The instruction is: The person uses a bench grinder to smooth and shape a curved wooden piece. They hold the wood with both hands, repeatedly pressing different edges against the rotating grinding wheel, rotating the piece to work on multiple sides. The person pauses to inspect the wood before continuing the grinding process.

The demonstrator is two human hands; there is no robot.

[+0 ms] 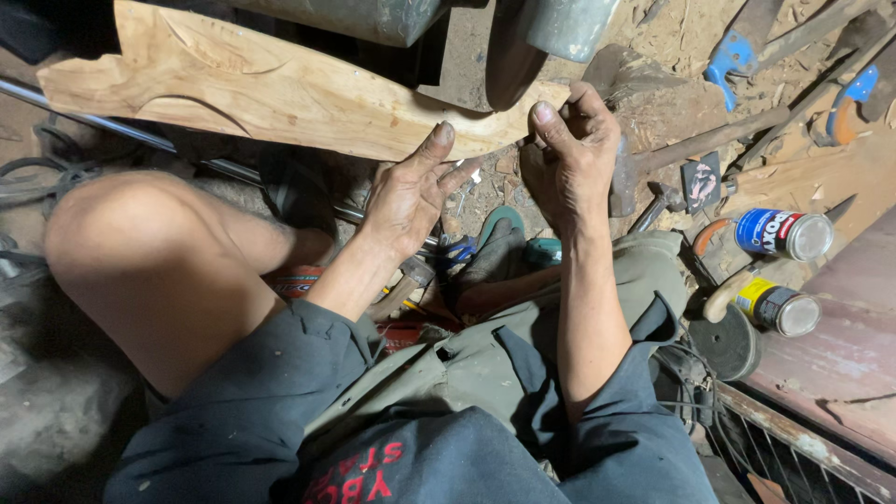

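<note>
A long pale carved wooden piece (252, 89) lies across the top of the view, with curved grooves cut into its face. My left hand (411, 191) presses on its lower edge, fingers spread and thumb against the wood. My right hand (569, 154) grips the right end of the piece, thumb up on its face and fingers curled behind. Just above that end sits a dark round disc (509, 56) of a machine, touching or nearly touching the wood.
A hammer (691, 149) lies right of my right hand. Two tin cans (784, 233) (777, 306) and a dark disc (723, 343) sit at the right. Blue-handled tools (733, 56) lie top right. A metal rod (84, 117) runs at left. My bare knee (140, 252) is left.
</note>
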